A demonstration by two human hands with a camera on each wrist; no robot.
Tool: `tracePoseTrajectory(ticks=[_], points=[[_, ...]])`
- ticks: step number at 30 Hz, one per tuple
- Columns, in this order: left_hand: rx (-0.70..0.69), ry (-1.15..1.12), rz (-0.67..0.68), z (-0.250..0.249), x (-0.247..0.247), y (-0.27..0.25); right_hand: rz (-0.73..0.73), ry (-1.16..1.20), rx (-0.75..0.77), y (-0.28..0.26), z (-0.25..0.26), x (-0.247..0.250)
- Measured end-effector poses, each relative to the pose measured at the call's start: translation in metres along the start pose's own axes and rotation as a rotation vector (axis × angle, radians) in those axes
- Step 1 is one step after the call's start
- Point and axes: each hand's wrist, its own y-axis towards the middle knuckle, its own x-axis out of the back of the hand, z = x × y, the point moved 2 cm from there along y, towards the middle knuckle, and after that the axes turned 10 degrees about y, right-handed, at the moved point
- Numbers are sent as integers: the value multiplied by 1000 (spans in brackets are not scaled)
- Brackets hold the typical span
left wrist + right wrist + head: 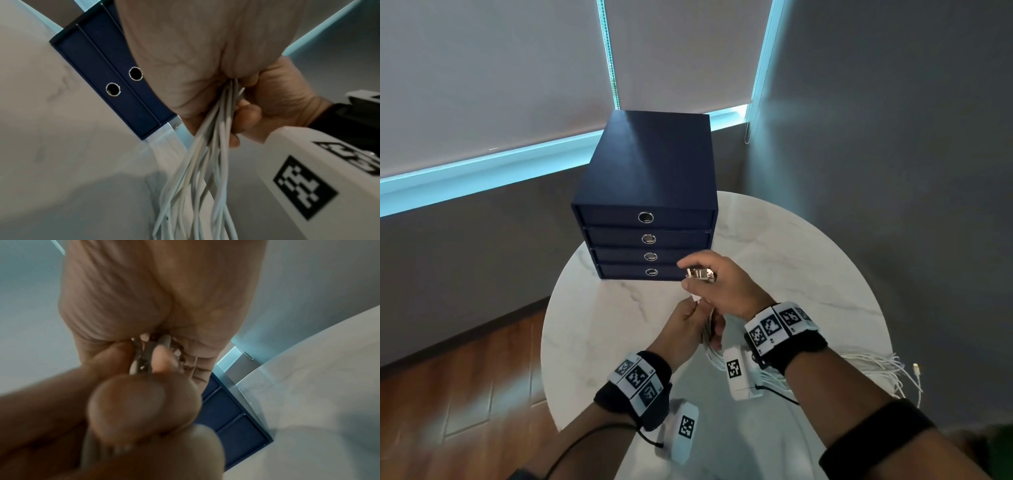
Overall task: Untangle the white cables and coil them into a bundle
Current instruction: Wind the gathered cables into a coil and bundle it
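Several thin white cables [207,162] run together as a bunch through my left hand [690,327], which grips them just above the round table; in the left wrist view they hang down below the fist. My right hand [717,279] is right above the left, its fingers curled round the cables' plug ends [700,274], which show as pale metal tips. The right wrist view shows those connector ends [146,353] pinched in the curled fingers, with the left hand blurred in front. More cable [876,368] trails in loose loops over the table's right edge, one plug [916,367] hanging free.
A dark blue drawer box [645,205] with several drawers stands at the back of the white marble table [808,274], just beyond my hands. Grey walls close in behind and on the right. Wooden floor [465,394] lies at the left.
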Motion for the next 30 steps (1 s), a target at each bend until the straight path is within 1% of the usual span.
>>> tracePoseTrajectory(ticks=[3,7,11,13,15,18,21,23,25,27,29,30], points=[[16,-2,30,0,-2,1,26,-46,3,-1,1,0],[36,-74,31,3,-6,2,-48,-132,42,-4,1,4],[37,-92,11,4,-12,1,-99,-131,14,-7,-3,3],[53,-95,3,3,-15,0,-106,-103,-18,-9,-6,3],[98,-133,-5,1,-18,-1,-95,-42,-47,-10,-12,3],[159,-178,-40,2,-21,-3,-47,128,-71,-11,-21,0],[146,-218,-108,4,-18,-5,-76,282,-112,-18,-34,-3],[161,-296,-220,8,-11,-2,-90,317,-149,-25,-47,-9],[200,-352,-336,12,-3,2,-6,314,-240,-39,-60,-18],[209,-413,-394,13,2,6,97,261,-287,-52,-72,-26],[218,-544,-407,11,1,6,93,202,-296,-61,-82,-30],[215,-568,-396,10,0,5,81,160,-310,-63,-84,-29]])
